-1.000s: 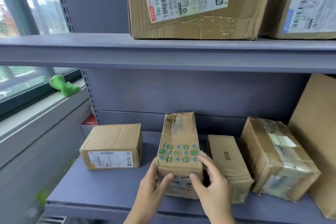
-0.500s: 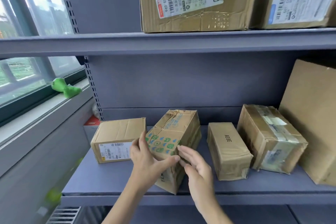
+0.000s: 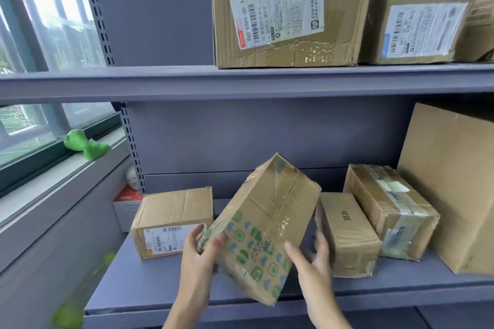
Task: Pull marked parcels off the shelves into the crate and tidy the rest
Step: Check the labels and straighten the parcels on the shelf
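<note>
Both hands hold a taped cardboard box (image 3: 264,224) printed with green and blue shapes, tilted on a slant above the front of the lower shelf (image 3: 149,283), its lowest corner close to the shelf's front edge. The left hand (image 3: 201,251) grips the box's near left corner, thumb lying across the printed face and fingers curled behind the edge. The right hand (image 3: 312,256) clasps the lower right side, thumb on the printed face and fingers spread along the side panel, though they are blurred. To the left on the same shelf sits a small labelled box (image 3: 173,222); to the right stand a narrow box marked AEBE (image 3: 347,232), a heavily taped parcel (image 3: 390,208) and a large plain carton (image 3: 451,187). On the upper shelf (image 3: 160,80) rest 2 labelled cartons, the bigger (image 3: 286,10) on the left, the smaller (image 3: 417,27) beside it. A green plush toy (image 3: 85,143) lies on the windowsill.
</note>
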Action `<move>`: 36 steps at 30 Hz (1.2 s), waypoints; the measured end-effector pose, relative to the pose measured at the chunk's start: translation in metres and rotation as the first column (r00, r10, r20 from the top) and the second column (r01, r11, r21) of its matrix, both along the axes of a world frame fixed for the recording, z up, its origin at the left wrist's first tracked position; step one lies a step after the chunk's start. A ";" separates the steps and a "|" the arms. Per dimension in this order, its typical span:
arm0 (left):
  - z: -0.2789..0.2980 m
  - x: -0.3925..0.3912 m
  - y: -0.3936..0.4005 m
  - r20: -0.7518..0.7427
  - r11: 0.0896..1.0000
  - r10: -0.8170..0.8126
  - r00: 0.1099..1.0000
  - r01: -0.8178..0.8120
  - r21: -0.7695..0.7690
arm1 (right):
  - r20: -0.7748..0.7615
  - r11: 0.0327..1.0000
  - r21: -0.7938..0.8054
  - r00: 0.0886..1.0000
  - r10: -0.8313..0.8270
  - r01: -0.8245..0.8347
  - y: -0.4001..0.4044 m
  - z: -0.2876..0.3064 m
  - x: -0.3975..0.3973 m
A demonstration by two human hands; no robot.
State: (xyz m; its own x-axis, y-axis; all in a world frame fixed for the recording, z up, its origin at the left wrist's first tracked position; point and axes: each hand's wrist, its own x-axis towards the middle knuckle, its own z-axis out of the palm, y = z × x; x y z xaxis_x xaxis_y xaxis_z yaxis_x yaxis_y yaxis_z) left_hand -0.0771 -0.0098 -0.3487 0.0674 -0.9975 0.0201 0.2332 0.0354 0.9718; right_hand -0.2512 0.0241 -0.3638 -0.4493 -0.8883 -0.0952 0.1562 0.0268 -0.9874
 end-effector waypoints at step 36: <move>-0.008 -0.002 0.008 0.384 0.918 -0.378 0.842 0.394 0.040 | 0.359 0.931 -0.349 0.904 0.233 -0.101 0.017 0.021 -0.006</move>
